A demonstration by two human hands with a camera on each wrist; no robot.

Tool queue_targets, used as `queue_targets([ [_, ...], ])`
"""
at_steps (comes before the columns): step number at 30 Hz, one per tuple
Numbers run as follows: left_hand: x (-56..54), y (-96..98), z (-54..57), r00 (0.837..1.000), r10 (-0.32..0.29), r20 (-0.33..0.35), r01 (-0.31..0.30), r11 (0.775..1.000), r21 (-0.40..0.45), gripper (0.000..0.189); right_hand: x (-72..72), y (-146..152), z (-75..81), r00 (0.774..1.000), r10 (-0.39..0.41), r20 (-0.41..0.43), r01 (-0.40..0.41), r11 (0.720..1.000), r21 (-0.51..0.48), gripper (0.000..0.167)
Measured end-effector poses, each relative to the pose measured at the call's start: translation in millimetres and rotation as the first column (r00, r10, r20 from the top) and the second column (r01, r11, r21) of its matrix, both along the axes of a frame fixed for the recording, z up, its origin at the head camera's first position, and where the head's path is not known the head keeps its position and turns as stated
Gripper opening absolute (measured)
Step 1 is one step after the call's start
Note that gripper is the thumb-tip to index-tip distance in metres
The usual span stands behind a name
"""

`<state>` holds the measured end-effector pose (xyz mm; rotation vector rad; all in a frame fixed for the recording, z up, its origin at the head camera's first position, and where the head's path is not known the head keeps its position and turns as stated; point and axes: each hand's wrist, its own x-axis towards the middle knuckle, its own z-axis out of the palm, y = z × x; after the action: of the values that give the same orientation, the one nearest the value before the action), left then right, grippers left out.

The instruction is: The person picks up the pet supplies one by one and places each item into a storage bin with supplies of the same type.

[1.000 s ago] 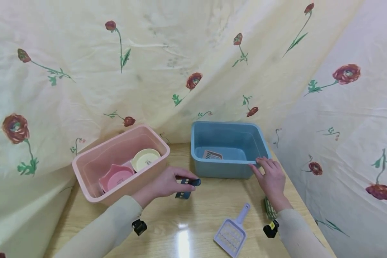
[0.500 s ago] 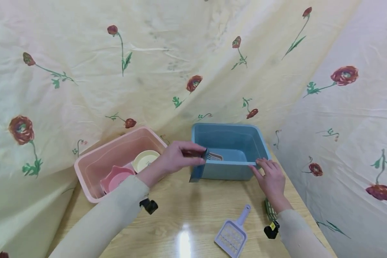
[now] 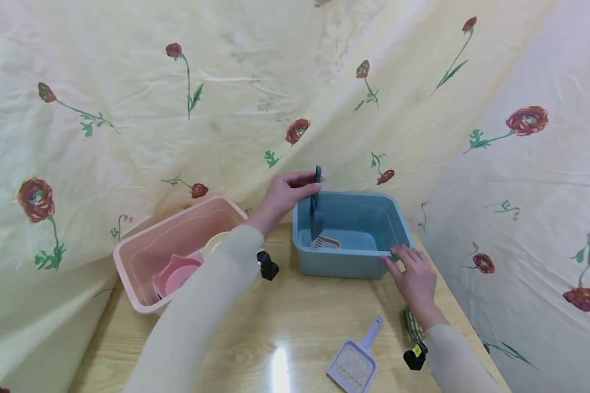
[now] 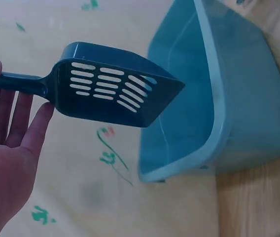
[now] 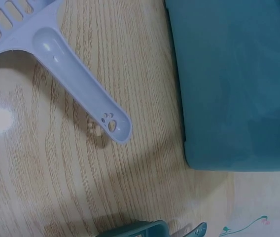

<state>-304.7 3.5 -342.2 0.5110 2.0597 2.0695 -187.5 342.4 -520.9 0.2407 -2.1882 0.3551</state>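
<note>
My left hand (image 3: pixel 295 194) pinches the handle of a dark blue slotted litter scoop (image 4: pixel 110 89). The scoop hangs blade down over the left end of a blue litter box (image 3: pixel 341 263), its head overlapping the box's inside in the head view. My right hand (image 3: pixel 413 273) grips the front rim of that box near its right corner, thumb outside. A pale pinkish slotted scoop (image 3: pixel 329 242) lies in the box, partly behind the blue one. In the right wrist view the right hand itself is out of frame.
A lilac scoop (image 3: pixel 354 360) lies at the table's front, a green scoop (image 3: pixel 413 326) by the right forearm. On the left stands a pink box (image 3: pixel 137 262) holding a pink bowl (image 3: pixel 179 273) and a cream bowl (image 3: pixel 212 244), partly covered by the left sleeve. Flowered cloth hangs behind.
My left hand has carried the dark blue scoop from above the table between the boxes, up and rightward over the blue box's left end. The right hand has stayed at the rim.
</note>
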Motion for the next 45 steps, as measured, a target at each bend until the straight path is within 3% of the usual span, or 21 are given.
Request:
queue_targets([
  [3,-10.9,11.6,-11.0,0.998,0.059,0.002,-0.059,0.998,0.014,0.038,2.3,1,-0.9,1.0,-0.002,-0.008,0.002,1.0,0.014,0.076],
  [8,-22.6,24.6,-32.4,0.994,0.102,-0.03,-0.103,0.994,-0.028,0.037,2.8,1,-3.5,1.0,-0.01,-0.012,0.01,1.0,0.011,0.076],
  [16,-28.0,25.4,-70.3,0.987,0.149,0.065,-0.144,0.986,-0.078,0.039,-1.4,4,-6.3,1.0,-0.013,-0.005,0.013,1.0,-0.002,0.077],
  [21,-26.7,17.6,-81.8,0.987,0.12,0.111,-0.115,0.992,-0.052,0.041,-1.3,2,-5.2,1.0,-0.009,0.006,0.009,1.0,-0.004,0.075],
  [26,-26.1,9.2,-83.9,0.984,0.046,0.174,-0.052,0.998,0.028,0.047,-1.6,-1,-2.9,1.0,-0.002,-0.02,0.002,1.0,-0.01,0.074],
  [30,-26.8,3.9,-82.7,0.981,0.015,0.194,-0.019,1.0,0.02,0.05,-2.5,-1,-3.2,0.999,-0.001,-0.033,0.001,1.0,-0.02,0.074],
  [36,-22.1,-4.9,-72.4,0.981,-0.013,0.191,0.013,1.0,0.002,0.052,-3.9,1,-5.8,1.0,-0.003,0.007,0.003,1.0,-0.012,0.073],
  [38,-18.7,-9.5,-67.2,0.986,-0.013,0.169,0.018,0.999,-0.029,0.053,-4.3,2,-6.0,1.0,0.002,0.014,-0.002,1.0,-0.011,0.071],
  [41,-11.3,-17.9,-57.8,0.997,-0.004,0.078,0.017,0.986,-0.163,0.054,-4.6,2,-6.4,1.0,0.01,0.01,-0.01,1.0,-0.016,0.067],
  [45,-1.4,-30.4,-50.0,0.999,-0.024,-0.045,0.006,0.936,-0.352,0.056,-4.2,3,-6.5,1.0,0.015,0.001,-0.015,1.0,-0.027,0.062],
])
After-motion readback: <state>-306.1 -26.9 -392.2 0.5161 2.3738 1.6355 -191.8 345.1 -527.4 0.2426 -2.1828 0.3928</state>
